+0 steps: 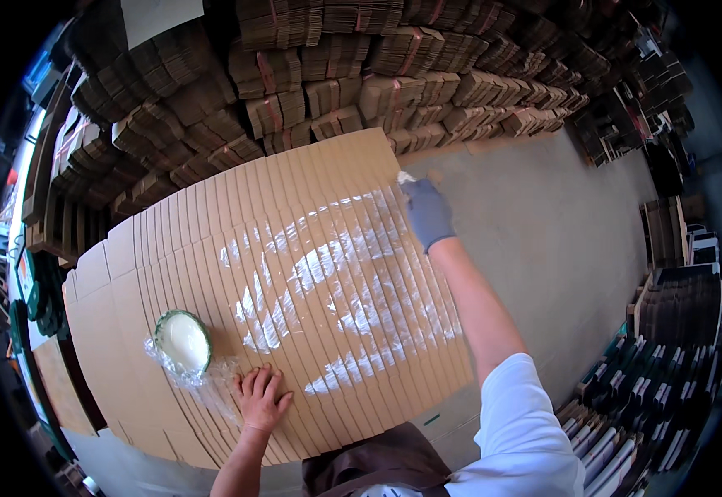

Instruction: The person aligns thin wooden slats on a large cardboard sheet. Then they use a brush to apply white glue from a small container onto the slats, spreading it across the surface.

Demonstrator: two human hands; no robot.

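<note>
- Cardboard sheets (295, 273), fanned in overlapping rows, lie before the person, streaked with white glue (353, 290).
- Right hand (427, 211), gloved, grips a brush (406, 177) at the far edge; spreading looks mid-way.
- Left hand (260, 399), bare, presses flat with fingers spread.
- Glue bowl (184, 340) sits beside it; reloading seems due soon.
</note>
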